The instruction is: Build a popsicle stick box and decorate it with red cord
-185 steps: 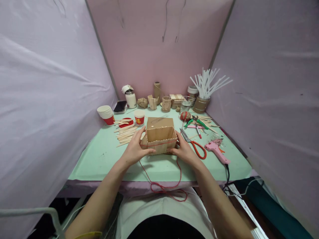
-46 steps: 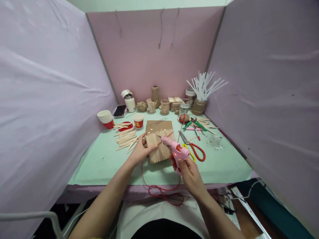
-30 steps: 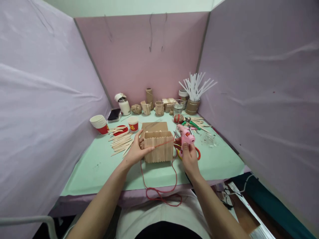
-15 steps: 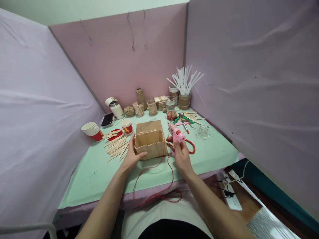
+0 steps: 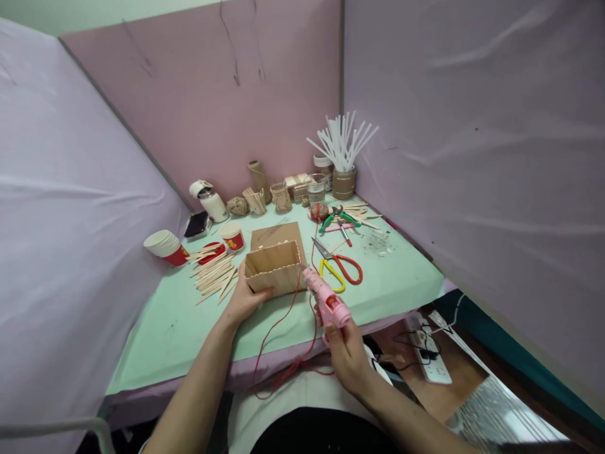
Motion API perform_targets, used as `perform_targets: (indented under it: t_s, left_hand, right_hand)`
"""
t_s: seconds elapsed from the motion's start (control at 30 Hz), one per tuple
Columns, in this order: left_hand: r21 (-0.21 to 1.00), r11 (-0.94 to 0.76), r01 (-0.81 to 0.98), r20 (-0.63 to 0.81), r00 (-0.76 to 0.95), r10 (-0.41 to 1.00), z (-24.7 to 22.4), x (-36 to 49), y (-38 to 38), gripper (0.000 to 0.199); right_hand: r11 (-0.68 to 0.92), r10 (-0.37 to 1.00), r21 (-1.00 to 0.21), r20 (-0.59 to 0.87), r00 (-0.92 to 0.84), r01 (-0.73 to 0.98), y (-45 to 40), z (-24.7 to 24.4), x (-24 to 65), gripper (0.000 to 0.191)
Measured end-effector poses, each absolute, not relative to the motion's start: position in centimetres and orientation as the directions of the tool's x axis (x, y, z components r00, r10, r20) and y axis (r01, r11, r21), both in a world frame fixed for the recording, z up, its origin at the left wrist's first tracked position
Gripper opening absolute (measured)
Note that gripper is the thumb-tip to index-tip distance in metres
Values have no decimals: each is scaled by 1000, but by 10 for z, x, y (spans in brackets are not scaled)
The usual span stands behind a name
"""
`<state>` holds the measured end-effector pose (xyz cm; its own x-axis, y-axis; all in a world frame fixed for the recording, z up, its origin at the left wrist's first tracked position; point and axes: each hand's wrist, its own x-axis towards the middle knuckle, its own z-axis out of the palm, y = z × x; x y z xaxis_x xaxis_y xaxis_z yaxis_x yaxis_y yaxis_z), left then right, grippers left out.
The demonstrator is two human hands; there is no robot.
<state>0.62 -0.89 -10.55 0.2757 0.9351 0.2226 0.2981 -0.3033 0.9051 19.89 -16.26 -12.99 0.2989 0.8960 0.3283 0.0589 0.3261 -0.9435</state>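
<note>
My left hand grips the left end of an open box with wooden-stick walls, its fingers partly hidden behind and below it. My right hand is wrapped round a pink glue gun, whose tip points at the right corner of the box. A red cord runs from that corner down over the table's front edge. Behind the box lies a piece of brown cardboard. Scissors with one red and one yellow handle rest to the right.
Wooden sticks and paper cups are at the left. Green-handled pliers and a ball of red cord lie at the back right. Jars, twine and a pot of white sticks line the rear wall.
My right hand has drawn the glue gun down and nearer to me, tilting its tip to the box corner and uncovering the scissors. My left hand has shifted lower on the box. The view has turned slightly.
</note>
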Motion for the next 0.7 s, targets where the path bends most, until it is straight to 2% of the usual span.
perform_targets:
  t_s: [0.2, 0.47, 0.7]
  left_hand:
    - [903, -261, 340, 198, 208, 958, -98, 10, -18, 92]
    - [932, -170, 322, 136, 126, 983, -82, 20, -39, 83]
    - [935, -154, 320, 126, 108, 986, -82, 20, -42, 82]
  right_hand:
    - [403, 891, -909, 416, 184, 105, -159, -129, 195, 26]
    - [349, 855, -920, 391, 340, 179, -153, -122, 200, 26]
    - [384, 855, -912, 410, 318, 143, -155, -121, 195, 25]
